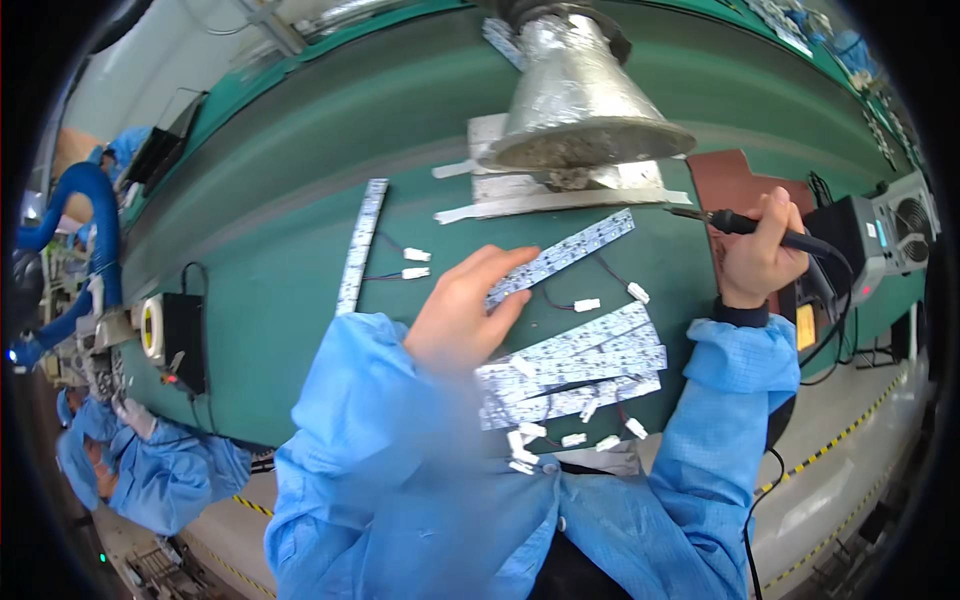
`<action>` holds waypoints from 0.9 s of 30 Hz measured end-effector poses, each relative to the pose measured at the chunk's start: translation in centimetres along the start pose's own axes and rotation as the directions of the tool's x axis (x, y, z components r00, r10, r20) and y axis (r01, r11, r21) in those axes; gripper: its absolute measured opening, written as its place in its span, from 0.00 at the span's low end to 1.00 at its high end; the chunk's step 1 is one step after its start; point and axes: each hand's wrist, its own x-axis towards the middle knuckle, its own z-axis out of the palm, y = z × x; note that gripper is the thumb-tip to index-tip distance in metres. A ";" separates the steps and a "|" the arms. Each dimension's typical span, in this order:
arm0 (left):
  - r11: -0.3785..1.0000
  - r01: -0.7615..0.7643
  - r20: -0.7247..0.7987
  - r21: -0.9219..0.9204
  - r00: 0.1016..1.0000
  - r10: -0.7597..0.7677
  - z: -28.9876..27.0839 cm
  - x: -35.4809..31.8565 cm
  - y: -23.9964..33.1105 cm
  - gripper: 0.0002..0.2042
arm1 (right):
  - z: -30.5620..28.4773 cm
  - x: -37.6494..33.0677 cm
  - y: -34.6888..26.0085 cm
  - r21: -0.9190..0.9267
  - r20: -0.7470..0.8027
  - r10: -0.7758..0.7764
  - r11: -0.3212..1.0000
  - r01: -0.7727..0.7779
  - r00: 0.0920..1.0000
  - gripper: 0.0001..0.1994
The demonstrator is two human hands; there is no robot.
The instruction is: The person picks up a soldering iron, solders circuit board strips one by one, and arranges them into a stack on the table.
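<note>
My left hand (pixel 465 305) grips one end of a white LED strip board (pixel 580 248) between thumb and fingers, over the green mat. Two thin leads with white connectors (pixel 587 305) trail from that board. In my right hand (pixel 765 250) is a soldering iron (pixel 735 221), its tip pointing left toward the far end of the board but apart from it. A fanned stack of LED strip boards (pixel 575 365) lies near my body, with several white connectors along its lower edge. Another single LED strip board (pixel 362 245) lies left of my left hand, its wired connectors on its right side.
A foil-covered fume hood (pixel 590 100) hangs over a taped pad at the back. On the right stand a soldering station (pixel 850 245) and a brown mat (pixel 725 175). A black-and-white box (pixel 172 340) sits at left. Beyond it, a person in blue (pixel 150 460) works.
</note>
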 end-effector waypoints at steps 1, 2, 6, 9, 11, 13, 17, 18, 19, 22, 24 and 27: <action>0.999 0.023 -0.014 0.029 1.000 -0.022 -0.6 -0.3 0.7 0.20 | -0.2 0.1 0.1 -0.026 -0.002 -0.013 1.000 0.012 1.000 0.17; 0.998 0.029 -0.024 0.052 0.999 -0.028 -1.4 -0.8 1.3 0.20 | -0.2 0.1 0.0 0.000 -0.021 0.008 1.000 -0.008 1.000 0.17; 0.991 0.089 -0.143 0.100 0.987 -0.074 -5.4 -4.3 2.6 0.20 | -0.6 0.3 0.6 0.035 -0.051 0.049 0.998 -0.047 0.998 0.17; 0.982 0.146 -0.229 0.120 0.967 -0.116 -8.4 -7.2 0.3 0.19 | -0.3 0.2 0.6 0.040 0.007 0.030 0.999 -0.031 1.000 0.18; 0.963 0.269 -0.369 0.025 0.898 -0.241 -9.3 -8.4 -0.7 0.18 | -0.2 0.0 0.6 -0.042 0.022 0.028 0.999 -0.027 0.999 0.19; 0.952 0.258 -0.498 -0.166 0.811 -0.306 -9.8 -9.1 -2.3 0.18 | -0.5 -0.2 1.1 0.010 0.034 0.089 0.996 -0.089 0.995 0.19; 0.943 0.317 -0.568 0.097 0.796 -0.210 -9.4 -9.1 -6.0 0.17 | -0.4 -0.3 0.9 0.033 0.056 0.126 0.991 -0.128 0.990 0.19; 0.891 0.384 -0.519 0.242 0.827 -0.216 -9.4 -9.1 -6.2 0.17 | -0.3 -0.3 0.8 0.031 0.056 0.123 0.992 -0.125 0.991 0.19; 0.832 0.334 -0.538 0.443 0.841 -0.051 -9.0 -8.9 -6.7 0.17 | 0.0 -0.4 0.6 0.007 0.053 0.077 0.997 -0.077 0.996 0.19; 0.785 0.289 -0.559 0.548 0.825 0.087 -8.2 -7.7 -4.5 0.16 | 0.3 -0.5 0.5 -0.037 0.055 0.024 0.999 -0.022 0.998 0.19; 0.852 0.181 -0.501 0.492 0.859 0.107 -7.6 -6.8 -1.6 0.16 | 0.4 -0.5 0.6 -0.050 0.056 0.014 0.999 -0.012 0.998 0.19; 0.924 -0.019 -0.145 0.383 0.986 0.080 -5.3 -5.4 1.6 0.17 | 0.2 -0.5 0.5 -0.028 0.049 0.062 0.998 -0.060 0.997 0.19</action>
